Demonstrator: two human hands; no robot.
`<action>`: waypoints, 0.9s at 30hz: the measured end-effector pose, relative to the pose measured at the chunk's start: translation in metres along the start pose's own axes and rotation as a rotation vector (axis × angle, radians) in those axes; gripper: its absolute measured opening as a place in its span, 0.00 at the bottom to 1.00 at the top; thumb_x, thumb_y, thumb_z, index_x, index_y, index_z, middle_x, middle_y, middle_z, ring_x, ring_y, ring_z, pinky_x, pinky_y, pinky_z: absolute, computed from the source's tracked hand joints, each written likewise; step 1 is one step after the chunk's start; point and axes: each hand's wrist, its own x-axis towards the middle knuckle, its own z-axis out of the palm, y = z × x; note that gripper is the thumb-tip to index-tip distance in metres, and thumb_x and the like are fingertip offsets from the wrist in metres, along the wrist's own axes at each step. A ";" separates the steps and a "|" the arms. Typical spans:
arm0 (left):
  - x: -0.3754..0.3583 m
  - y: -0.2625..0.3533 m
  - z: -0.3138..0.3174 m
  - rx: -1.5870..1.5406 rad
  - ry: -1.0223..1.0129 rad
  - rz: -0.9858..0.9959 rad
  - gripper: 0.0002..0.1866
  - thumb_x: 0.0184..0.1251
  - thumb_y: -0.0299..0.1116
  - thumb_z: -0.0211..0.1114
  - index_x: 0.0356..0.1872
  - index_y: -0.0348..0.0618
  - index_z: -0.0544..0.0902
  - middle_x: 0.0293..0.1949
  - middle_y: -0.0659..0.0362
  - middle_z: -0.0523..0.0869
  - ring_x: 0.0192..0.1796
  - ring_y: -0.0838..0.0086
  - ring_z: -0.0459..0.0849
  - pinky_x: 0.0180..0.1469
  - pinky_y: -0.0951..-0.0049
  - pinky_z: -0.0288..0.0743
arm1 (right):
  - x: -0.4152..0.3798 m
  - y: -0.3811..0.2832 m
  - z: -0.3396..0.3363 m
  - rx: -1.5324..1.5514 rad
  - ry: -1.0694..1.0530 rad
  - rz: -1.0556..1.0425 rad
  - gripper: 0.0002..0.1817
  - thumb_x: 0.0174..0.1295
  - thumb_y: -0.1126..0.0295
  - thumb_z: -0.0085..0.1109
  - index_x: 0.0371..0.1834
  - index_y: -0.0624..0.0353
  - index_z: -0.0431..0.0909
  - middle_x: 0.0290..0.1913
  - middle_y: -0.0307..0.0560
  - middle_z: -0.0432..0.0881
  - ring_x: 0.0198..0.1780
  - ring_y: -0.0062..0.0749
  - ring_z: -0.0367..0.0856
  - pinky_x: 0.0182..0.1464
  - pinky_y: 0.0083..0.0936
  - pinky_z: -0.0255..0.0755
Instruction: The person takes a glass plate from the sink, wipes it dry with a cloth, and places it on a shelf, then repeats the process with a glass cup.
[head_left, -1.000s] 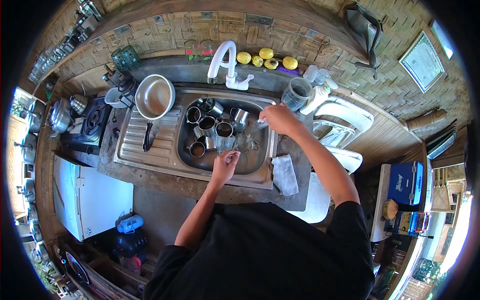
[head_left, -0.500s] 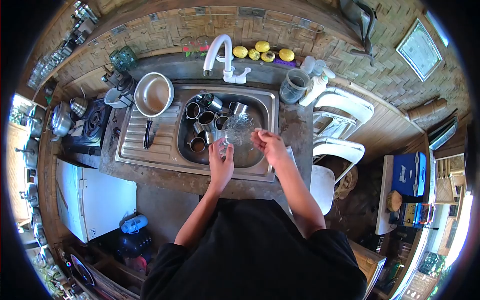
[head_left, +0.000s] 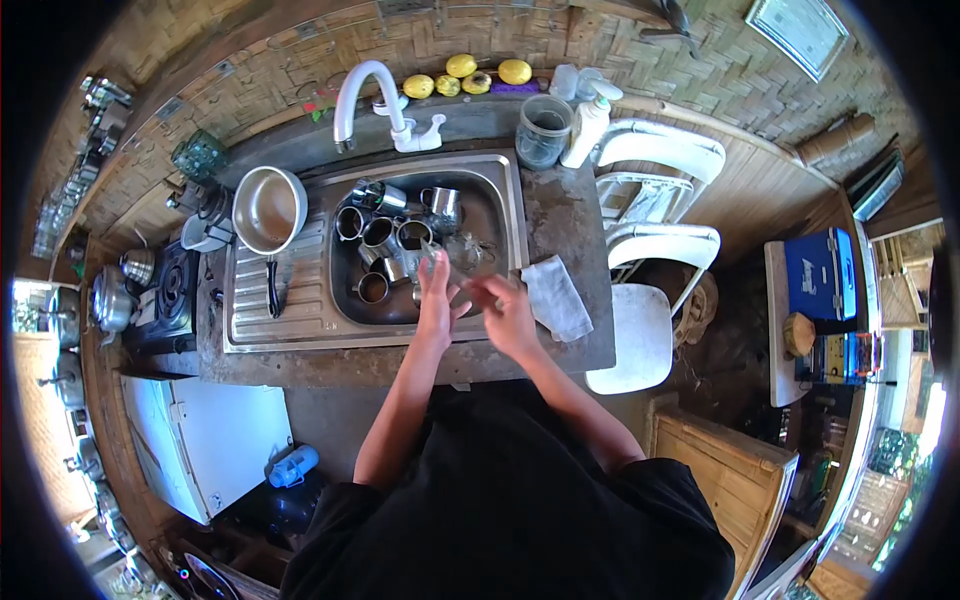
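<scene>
My left hand is over the near rim of the sink, fingers stretched upward and thumb apart. Close beside it, my right hand has bent fingers smeared by motion; whether anything is in them I cannot tell. Beyond both hands, a clear, crinkled, plastic-like piece shows in the basin. Several metal mugs fill the basin's left and middle, among them a brown-stained mug left of my left hand and an upright mug toward the back.
A metal pan with a black handle rests on the drainboard. The white faucet arches behind the basin. At the right are a grey cloth, a clear jar, a pump bottle and white folding chairs. Yellow fruits line the back ledge.
My hands have drawn nearer each other, and the right has moved down toward the sink's near edge. The view has shifted, so the grey cloth now shows fully.
</scene>
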 end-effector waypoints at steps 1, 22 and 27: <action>0.010 -0.004 -0.002 -0.074 -0.062 0.004 0.55 0.69 0.70 0.61 0.84 0.55 0.44 0.80 0.51 0.57 0.73 0.54 0.66 0.64 0.50 0.68 | -0.002 -0.017 0.000 0.054 0.035 -0.030 0.15 0.63 0.86 0.57 0.50 0.63 0.85 0.45 0.53 0.87 0.46 0.45 0.90 0.45 0.30 0.81; 0.013 -0.028 -0.009 -0.622 -0.441 -0.170 0.50 0.66 0.78 0.51 0.75 0.46 0.67 0.73 0.36 0.69 0.71 0.40 0.72 0.75 0.47 0.65 | -0.009 0.072 -0.101 -0.682 0.086 0.563 0.19 0.58 0.58 0.72 0.44 0.63 0.85 0.45 0.58 0.84 0.44 0.57 0.84 0.47 0.44 0.77; 0.010 -0.025 -0.014 -0.603 -0.406 -0.154 0.48 0.67 0.76 0.52 0.76 0.49 0.66 0.70 0.40 0.74 0.67 0.44 0.77 0.72 0.49 0.69 | 0.007 0.040 -0.104 -0.401 0.256 0.356 0.13 0.61 0.67 0.71 0.42 0.66 0.85 0.46 0.57 0.84 0.42 0.54 0.86 0.41 0.40 0.78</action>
